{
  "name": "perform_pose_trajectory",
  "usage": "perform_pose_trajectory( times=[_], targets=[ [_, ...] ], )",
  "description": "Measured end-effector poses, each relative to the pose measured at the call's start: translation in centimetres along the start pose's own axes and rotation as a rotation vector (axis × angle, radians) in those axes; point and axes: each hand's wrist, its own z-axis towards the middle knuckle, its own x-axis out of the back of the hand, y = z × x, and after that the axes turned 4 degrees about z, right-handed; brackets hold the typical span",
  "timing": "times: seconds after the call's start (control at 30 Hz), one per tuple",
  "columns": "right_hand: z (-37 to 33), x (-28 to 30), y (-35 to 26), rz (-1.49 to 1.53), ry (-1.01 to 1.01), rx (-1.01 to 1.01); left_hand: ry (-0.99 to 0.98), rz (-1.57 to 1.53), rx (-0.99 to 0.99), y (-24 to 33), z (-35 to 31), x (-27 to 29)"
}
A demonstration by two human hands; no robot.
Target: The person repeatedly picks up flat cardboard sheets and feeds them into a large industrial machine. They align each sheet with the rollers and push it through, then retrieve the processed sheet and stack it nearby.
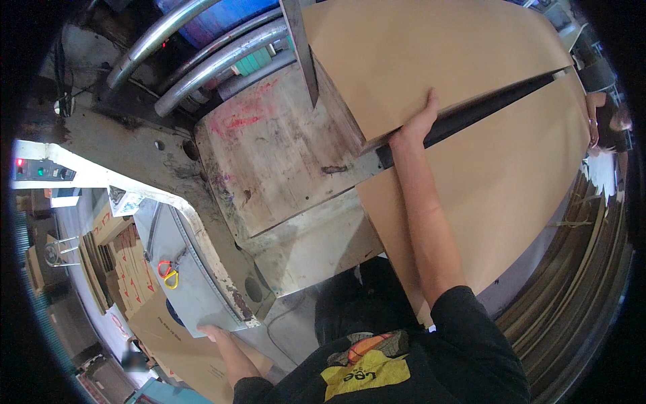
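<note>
While right hand (418,121) presses cardboard sheet (431,54) | metal rollers (202,60) beside

A single head-worn fisheye view looks steeply down from above the person's chest onto the worn machine table (282,155). It sits close, within arm's reach. Straight edges bend toward the dark circular rim. No second view overlaps.
</note>
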Motion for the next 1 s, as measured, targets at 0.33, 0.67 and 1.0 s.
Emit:
perform_pose_trajectory(
  times=[0.33, 0.67, 1.0],
  targets=[
    [-0.60, -0.20, -0.28, -0.043, 0.039, 0.001, 0.010, -0.010, 0.016, -0.35, 0.77, -0.01],
    [-0.53, -0.26, -0.28, -0.027, 0.016, 0.002, 0.008, -0.028, 0.027, 0.04, 0.55, -0.48],
    [-0.38, -0.22, -0.29, -0.050, -0.009, 0.027, 0.006, -0.047, 0.026, 0.16, 0.18, -0.69]
  ],
)
